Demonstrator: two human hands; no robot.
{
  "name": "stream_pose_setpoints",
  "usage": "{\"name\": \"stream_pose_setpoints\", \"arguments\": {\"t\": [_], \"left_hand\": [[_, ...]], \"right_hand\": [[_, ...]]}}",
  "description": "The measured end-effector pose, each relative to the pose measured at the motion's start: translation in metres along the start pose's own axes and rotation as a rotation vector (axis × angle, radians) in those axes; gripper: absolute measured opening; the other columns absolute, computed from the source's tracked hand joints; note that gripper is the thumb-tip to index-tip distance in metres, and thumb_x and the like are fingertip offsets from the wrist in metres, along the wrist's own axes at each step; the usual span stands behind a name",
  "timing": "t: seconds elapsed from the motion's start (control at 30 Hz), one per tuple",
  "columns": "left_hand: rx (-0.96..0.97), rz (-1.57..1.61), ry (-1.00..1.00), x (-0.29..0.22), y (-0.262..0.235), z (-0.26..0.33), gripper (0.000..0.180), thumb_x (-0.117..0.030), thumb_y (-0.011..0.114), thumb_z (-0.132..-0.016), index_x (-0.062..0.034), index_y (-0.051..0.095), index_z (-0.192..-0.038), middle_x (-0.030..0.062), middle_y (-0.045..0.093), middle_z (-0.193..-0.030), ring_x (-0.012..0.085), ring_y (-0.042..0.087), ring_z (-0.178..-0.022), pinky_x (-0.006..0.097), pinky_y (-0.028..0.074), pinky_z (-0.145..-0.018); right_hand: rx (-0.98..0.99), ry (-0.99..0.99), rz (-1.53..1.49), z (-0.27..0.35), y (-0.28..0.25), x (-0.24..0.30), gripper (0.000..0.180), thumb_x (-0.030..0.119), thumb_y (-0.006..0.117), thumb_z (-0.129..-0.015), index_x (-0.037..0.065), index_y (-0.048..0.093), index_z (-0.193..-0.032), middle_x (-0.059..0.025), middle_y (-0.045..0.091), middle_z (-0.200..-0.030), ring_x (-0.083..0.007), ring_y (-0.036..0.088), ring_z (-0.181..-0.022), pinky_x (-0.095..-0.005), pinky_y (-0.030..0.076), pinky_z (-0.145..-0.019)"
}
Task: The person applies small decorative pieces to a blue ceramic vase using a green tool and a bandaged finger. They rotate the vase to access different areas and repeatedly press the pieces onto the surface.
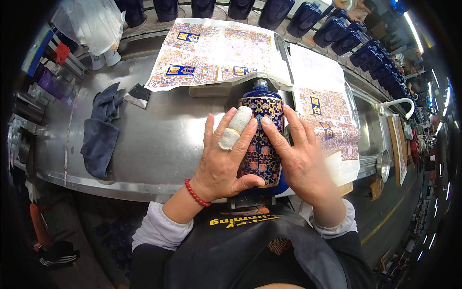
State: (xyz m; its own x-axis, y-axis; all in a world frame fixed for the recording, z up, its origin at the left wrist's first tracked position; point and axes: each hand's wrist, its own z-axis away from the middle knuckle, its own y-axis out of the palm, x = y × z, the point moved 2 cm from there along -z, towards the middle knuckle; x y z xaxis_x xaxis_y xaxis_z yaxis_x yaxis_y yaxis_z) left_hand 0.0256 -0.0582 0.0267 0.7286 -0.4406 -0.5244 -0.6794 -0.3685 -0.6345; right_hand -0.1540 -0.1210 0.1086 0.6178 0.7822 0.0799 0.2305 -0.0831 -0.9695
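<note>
A dark blue bottle [262, 144] with a colourful floral pattern round its body lies in front of me, its neck pointing away. My left hand [219, 161] rests along its left side with fingers spread, the index fingertip and thumb touching the patterned surface. A whitish cloth cover wraps the middle finger of that hand, and red beads circle the wrist. On the right side of the bottle, my right hand [303, 156] lies with fingers stretched out, its thumb on the pattern near the middle. What supports the bottle underneath is mostly hidden.
Printed floral sheets [219, 53] lie beyond the bottle, with another sheet [325, 108] at right. A dark grey cloth [100, 137] sits on the metal table [159, 149]. Plain blue bottles [274, 13] line the far edge. A sink [368, 125] with a white tap is at right.
</note>
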Motion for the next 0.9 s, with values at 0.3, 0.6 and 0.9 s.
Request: {"name": "stream_pose_setpoints", "arguments": {"t": [0.3, 0.6, 0.9], "left_hand": [[-0.001, 0.062, -0.024, -0.007, 0.006, 0.012, 0.113, -0.085, 0.049, -0.085, -0.0001, 0.036, -0.159, 0.0247, 0.04, -0.159, 0.0454, 0.031, -0.149, 0.067, 0.013, -0.12], [0.001, 0.048, -0.002, -0.008, 0.007, 0.016, 0.117, -0.086, 0.049, -0.083, 0.001, 0.035, -0.159, 0.0276, 0.037, -0.159, 0.0482, 0.03, -0.149, 0.068, 0.013, -0.12], [0.013, 0.01, -0.01, -0.016, 0.009, 0.022, 0.118, -0.087, 0.05, -0.082, 0.0014, 0.034, -0.159, 0.0296, 0.037, -0.157, 0.0499, 0.031, -0.147, 0.068, 0.014, -0.119]], "right_hand": [[0.008, 0.003, -0.041, 0.013, 0.002, 0.001, 0.074, 0.005, 0.067, -0.084, 0.019, 0.049, -0.154, -0.023, 0.043, -0.152, -0.0377, 0.051, -0.127, -0.0458, 0.044, -0.099], [0.028, 0.016, -0.008, 0.014, 0.001, 0.005, 0.077, 0.004, 0.067, -0.082, 0.019, 0.048, -0.154, -0.0244, 0.042, -0.152, -0.0399, 0.05, -0.127, -0.0467, 0.044, -0.1], [0.061, 0.015, -0.019, 0.024, 0.0, 0.011, 0.077, 0.005, 0.07, -0.079, 0.019, 0.051, -0.152, -0.0243, 0.039, -0.154, -0.0395, 0.05, -0.129, -0.0476, 0.044, -0.101]]}}
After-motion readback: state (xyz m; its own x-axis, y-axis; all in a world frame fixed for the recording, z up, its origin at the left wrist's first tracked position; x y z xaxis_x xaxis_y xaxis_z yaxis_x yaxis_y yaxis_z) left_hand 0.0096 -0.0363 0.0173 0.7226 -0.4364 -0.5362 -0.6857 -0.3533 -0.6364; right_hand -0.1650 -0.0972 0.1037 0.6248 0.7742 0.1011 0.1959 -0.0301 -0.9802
